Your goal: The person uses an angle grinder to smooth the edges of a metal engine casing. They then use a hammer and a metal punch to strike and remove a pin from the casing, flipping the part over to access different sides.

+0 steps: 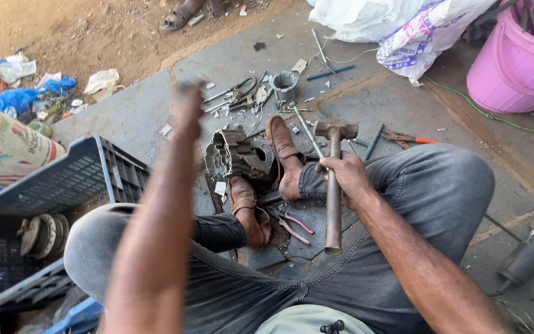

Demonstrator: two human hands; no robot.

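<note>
A person sits on a grey slab (366, 99) with knees spread in grey trousers, brown shoes (282, 154) braced against a metal housing (233, 154) lying between the feet. Left of the housing stands a dark blue plastic crate (69, 179) with round metal discs inside; far right of it sits a pink bucket (514, 62). The right hand (348, 178), just right of the housing, is clamped around the shaft of a hammer (334, 185) whose head points away from the body. The left hand (188, 102) is raised above the housing, blurred; whether its fingers are apart or together I cannot tell. Pink-handled pliers (295, 224) lie just below the housing, near the left shoe.
</note>
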